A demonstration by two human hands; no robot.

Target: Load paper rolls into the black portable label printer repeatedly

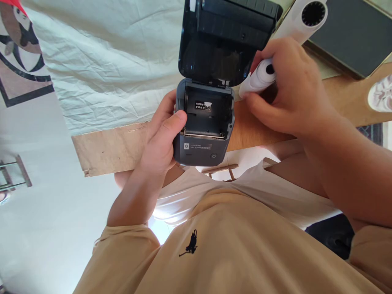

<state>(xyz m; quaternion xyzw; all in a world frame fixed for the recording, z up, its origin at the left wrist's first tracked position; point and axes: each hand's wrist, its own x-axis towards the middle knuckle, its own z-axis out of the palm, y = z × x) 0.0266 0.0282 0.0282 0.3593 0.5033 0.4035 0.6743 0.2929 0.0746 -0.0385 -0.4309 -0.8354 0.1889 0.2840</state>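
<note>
In the middle of the head view is a dark grey portable label printer (199, 151) with its black lid (214, 61) swung up. Its paper bay (205, 118) holds no roll, and a small printed sticker shows inside. My left hand (163, 139) grips the printer's left side, thumb over the edge. To the right, my right hand (290, 90) is curled around a small white paper roll (259, 79) with a dark core, thumb below it and fingers behind. The roll is beside the printer, apart from the bay.
A wooden table (110, 151) is partly covered by a pale cloth (116, 61). Behind my right hand lies a larger white roll (294, 24) with a black core. A dark flat tray-like object (352, 36) and a white patterned item (381, 94) sit at the right.
</note>
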